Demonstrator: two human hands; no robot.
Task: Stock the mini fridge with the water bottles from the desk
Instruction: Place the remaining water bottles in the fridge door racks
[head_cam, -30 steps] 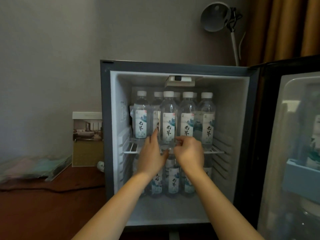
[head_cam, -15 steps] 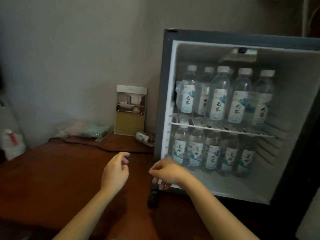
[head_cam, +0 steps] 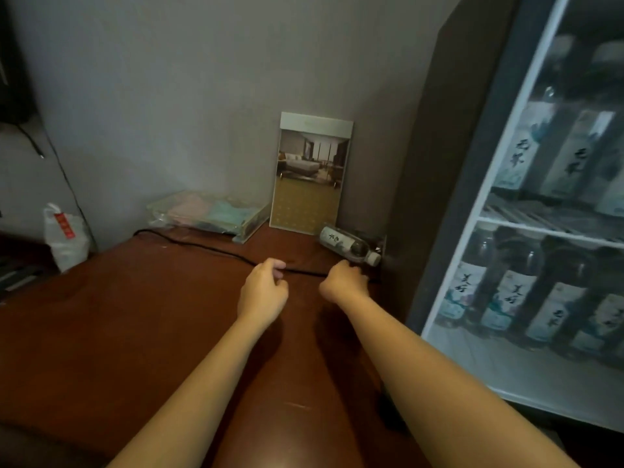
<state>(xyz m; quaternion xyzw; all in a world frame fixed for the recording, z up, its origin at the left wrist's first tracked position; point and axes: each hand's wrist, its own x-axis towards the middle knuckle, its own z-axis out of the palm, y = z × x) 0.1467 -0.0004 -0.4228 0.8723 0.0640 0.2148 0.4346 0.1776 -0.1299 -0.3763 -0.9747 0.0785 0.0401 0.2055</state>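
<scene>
Water bottle [head_cam: 349,246] lies sideways on desk [head_cam: 135,315], label [head_cam: 332,238] bearing brush-written characters.

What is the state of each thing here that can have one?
Dark mini fridge: open, both shelves hold upright bottles.
Clear plastic water bottle on the desk: lying on its side, capped.
Left hand: loosely curled, empty.
Right hand: near the bottle, fingers hidden.
</scene>
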